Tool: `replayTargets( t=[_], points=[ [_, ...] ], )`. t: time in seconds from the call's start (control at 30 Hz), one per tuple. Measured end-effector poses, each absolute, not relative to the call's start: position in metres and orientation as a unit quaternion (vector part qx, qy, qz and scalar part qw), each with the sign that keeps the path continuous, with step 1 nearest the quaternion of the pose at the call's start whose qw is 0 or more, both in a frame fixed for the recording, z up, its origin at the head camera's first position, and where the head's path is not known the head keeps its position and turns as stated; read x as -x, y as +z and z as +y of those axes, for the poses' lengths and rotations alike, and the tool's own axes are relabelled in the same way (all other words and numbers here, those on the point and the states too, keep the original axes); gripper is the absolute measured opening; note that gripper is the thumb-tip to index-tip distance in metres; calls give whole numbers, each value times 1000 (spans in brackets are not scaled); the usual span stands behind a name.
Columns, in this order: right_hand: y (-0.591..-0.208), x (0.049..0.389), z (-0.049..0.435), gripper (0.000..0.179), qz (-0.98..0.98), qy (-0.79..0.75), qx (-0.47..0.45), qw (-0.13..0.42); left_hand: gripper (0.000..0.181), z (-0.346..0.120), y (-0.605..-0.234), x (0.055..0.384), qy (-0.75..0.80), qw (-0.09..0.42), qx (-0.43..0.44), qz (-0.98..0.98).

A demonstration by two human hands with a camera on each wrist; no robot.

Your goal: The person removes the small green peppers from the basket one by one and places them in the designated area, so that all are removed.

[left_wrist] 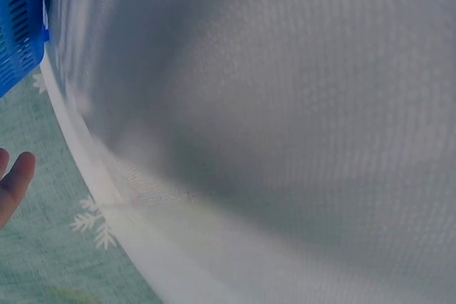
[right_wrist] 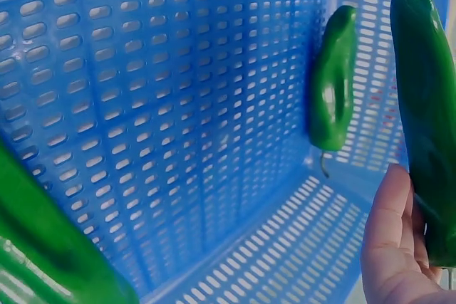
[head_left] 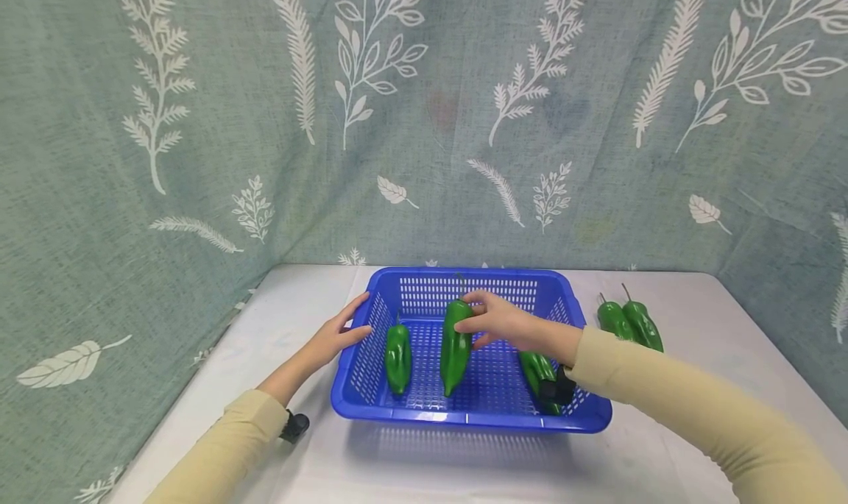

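My right hand point(head_left: 497, 320) grips a long green pepper point(head_left: 456, 357) by its upper, stem end, over the middle of a blue plastic basket point(head_left: 464, 419). In the right wrist view the held pepper point(right_wrist: 427, 97) hangs above the basket floor. Another green pepper point(head_left: 397, 360) lies in the basket's left part. On the right side, a further green pepper point(head_left: 532, 364) is partly hidden by my right wrist. My left hand point(head_left: 331, 341) is at the basket's left rim with its fingers extended; in the left wrist view only fingertips point(left_wrist: 16, 186) show, beside the basket wall.
Two green peppers, one nearer the basket point(head_left: 612, 318) and one farther right point(head_left: 644, 326), lie on the white table point(head_left: 291, 298) outside the basket. A patterned green cloth point(head_left: 437, 158) hangs behind and at the sides.
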State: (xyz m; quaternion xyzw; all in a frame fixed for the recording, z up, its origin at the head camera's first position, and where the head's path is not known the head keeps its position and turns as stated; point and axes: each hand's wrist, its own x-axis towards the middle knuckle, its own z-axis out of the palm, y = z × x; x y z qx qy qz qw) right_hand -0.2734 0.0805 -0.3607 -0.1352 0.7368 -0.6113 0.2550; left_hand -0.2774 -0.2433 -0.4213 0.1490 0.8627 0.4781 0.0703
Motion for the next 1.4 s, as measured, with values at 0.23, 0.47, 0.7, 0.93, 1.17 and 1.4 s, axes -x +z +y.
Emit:
replayTargets(
  t=[0.23,0.47,0.7,0.93,1.17,1.4],
  points=[
    [-346,266,94,61,732,-614,141,258,64,-233,-396,260,478,76,-158,861],
    [-325,264,116,68,742,-606,156,240,64,-228,-387,254,481,78,-154,860],
    [-311,267,129,63,733,-622,161,225,65,-235,-398,262,486,77,-156,856],
    [-302,267,141,60,742,-619,160,200,66,-244,-418,275,483,73,-149,860],
    [-291,267,162,62,742,-634,157,152,67,-245,-421,276,482,71,-151,860],
    [-277,268,185,63,737,-644,164,124,66,-244,-422,277,481,68,-153,861]
  ],
)
